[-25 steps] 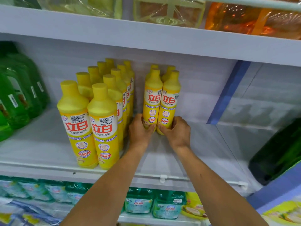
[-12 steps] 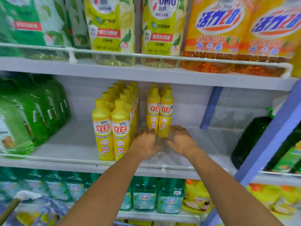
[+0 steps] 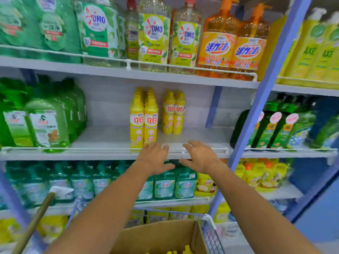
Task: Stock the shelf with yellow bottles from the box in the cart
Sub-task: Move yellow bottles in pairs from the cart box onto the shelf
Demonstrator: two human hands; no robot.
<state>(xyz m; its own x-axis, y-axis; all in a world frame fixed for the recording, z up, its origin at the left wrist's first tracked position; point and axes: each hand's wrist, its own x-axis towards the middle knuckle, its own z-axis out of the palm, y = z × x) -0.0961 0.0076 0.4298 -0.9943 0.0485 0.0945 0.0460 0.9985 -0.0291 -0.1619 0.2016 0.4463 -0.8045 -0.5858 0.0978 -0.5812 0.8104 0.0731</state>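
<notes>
Hands point(image 3: 155, 157) point(image 3: 199, 156) empty before shelf point(image 3: 113, 138)

Open shelf room right of the yellow rows

Bare shelf point(image 3: 198, 136) lies clear right of the yellow bottles point(image 3: 173, 114); the front rail point(image 3: 113, 149) and upper shelf point(image 3: 165, 77) bound the entry.

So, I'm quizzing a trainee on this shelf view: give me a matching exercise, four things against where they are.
Things:
1. yellow bottles
2. orange bottles
3. cardboard box
4. left hand

Places:
A. top shelf, right part
B. bottom, in the cart
C. middle shelf, centre
D. at the middle shelf's front rail, empty

Pairs: 1-C, 2-A, 3-B, 4-D
</notes>
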